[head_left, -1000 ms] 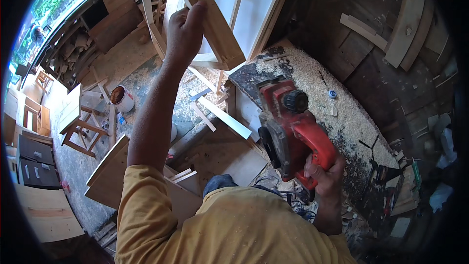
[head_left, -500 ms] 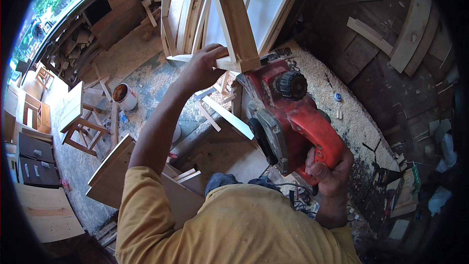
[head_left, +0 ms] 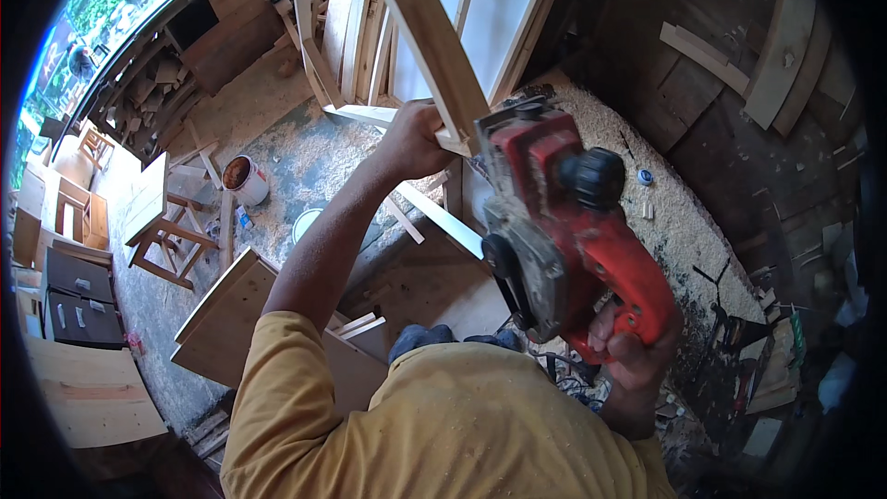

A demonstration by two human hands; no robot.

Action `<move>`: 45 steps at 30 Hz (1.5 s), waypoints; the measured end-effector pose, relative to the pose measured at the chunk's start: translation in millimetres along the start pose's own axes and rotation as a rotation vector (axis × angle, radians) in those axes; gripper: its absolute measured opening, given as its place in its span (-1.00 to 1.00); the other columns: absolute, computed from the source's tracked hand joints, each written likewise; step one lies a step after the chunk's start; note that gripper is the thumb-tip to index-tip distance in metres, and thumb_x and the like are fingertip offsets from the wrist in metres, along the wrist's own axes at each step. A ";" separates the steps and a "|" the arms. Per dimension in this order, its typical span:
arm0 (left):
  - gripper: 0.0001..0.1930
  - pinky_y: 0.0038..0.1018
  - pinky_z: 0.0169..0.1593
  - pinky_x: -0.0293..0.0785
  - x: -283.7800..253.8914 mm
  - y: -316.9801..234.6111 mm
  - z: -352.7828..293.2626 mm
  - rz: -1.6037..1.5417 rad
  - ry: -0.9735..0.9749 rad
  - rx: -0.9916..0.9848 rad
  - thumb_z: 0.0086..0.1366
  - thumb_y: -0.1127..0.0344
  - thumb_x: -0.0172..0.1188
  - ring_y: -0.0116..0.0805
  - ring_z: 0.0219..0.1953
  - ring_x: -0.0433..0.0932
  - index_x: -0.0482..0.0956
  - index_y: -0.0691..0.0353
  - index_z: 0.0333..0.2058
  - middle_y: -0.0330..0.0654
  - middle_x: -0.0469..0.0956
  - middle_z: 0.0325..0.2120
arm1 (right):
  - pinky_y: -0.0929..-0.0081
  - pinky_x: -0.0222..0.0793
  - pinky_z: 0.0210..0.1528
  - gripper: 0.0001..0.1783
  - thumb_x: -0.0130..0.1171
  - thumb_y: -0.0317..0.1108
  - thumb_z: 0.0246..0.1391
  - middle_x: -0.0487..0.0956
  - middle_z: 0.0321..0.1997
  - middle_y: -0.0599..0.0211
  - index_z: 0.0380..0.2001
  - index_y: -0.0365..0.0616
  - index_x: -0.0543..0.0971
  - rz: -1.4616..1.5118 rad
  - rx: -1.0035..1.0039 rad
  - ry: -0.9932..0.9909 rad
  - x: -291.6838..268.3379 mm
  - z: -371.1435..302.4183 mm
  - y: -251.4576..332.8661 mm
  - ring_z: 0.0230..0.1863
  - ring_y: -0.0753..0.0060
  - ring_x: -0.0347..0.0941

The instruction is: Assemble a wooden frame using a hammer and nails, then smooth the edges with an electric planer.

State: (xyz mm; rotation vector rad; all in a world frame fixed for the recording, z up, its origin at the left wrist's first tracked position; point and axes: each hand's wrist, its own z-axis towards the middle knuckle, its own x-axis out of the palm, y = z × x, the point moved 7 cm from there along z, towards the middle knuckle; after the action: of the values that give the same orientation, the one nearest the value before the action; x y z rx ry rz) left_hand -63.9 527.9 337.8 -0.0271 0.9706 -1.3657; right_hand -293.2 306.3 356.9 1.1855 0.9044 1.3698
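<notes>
My right hand [head_left: 636,351] is wrapped round the rear handle of a red electric planer [head_left: 536,162], dusty and with a black front knob. The planer is tilted, with its front end against the near corner of a pale wooden frame [head_left: 427,32]. My left hand [head_left: 413,140] is closed round the frame beside that corner, its fingertips partly hidden behind the wood. The frame stretches away from me, with long slats inside it. Where the planer's sole meets the wood is mostly out of sight.
Wood shavings [head_left: 684,212] heap along the right, with a small blue-and-white round thing [head_left: 645,177] on them. Offcuts [head_left: 434,217] lie below the frame. To the left are a bucket [head_left: 246,181], a wooden stool [head_left: 171,222] and dark drawers [head_left: 81,305]. Curved boards [head_left: 785,46] lie far right.
The planer has swung a little to the right and its front end has tipped up at the frame's corner. The frame sits slightly further left in view, with my left hand still on it.
</notes>
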 end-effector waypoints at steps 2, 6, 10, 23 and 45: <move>-0.73 -0.33 -0.28 0.49 1.4 5.0 -2.0 0.028 -0.037 -0.058 -0.10 0.31 0.38 -0.05 -0.34 0.59 0.59 0.19 -0.36 -0.05 0.58 -0.44 | 0.64 0.27 -0.50 -0.43 0.45 -0.18 -0.22 0.46 -0.57 0.44 -0.21 -0.36 0.50 -0.036 0.013 0.020 -0.1 7.0 -13.6 -0.56 0.64 0.35; -0.71 -0.32 -0.31 0.50 9.7 3.4 -6.1 0.093 -0.083 -0.013 -0.12 0.22 0.39 -0.03 -0.38 0.59 0.60 0.15 -0.38 -0.05 0.58 -0.49 | 0.65 0.26 -0.49 -0.46 0.47 -0.24 -0.22 0.46 -0.55 0.46 -0.20 -0.33 0.50 0.051 0.111 0.046 1.9 3.2 -24.9 -0.54 0.66 0.33; -0.68 -0.29 -0.32 0.50 18.3 1.2 -9.4 0.114 -0.119 0.003 -0.16 0.20 0.40 -0.02 -0.40 0.58 0.61 0.14 -0.38 -0.03 0.57 -0.51 | 0.66 0.24 -0.50 -0.46 0.45 -0.22 -0.18 0.45 -0.56 0.48 -0.18 -0.33 0.49 -0.044 -0.009 0.068 5.7 13.4 -19.4 -0.54 0.68 0.31; -0.69 -0.27 -0.31 0.49 17.8 0.7 -18.1 0.077 -0.095 -0.037 -0.18 0.16 0.33 -0.04 -0.42 0.56 0.61 0.10 -0.39 -0.08 0.56 -0.51 | 0.71 0.19 -0.53 -0.47 0.41 -0.27 -0.13 0.41 -0.58 0.55 -0.11 -0.30 0.48 -0.024 -0.003 0.130 26.6 43.1 -8.5 -0.57 0.74 0.25; -0.64 -0.34 -0.31 0.50 3.5 3.9 -7.0 0.139 -0.128 -0.030 -0.19 0.14 0.38 -0.06 -0.39 0.59 0.59 0.17 -0.39 -0.07 0.59 -0.45 | 0.69 0.23 -0.49 -0.50 0.43 -0.22 -0.14 0.44 -0.58 0.51 -0.20 -0.30 0.49 -0.051 -0.019 0.171 23.4 34.9 -15.3 -0.56 0.71 0.30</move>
State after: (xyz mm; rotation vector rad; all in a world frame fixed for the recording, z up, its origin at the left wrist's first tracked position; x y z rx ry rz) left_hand -65.3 529.6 329.3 -0.0675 0.8689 -1.2071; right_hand -254.5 328.4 353.7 1.0350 1.0326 1.4510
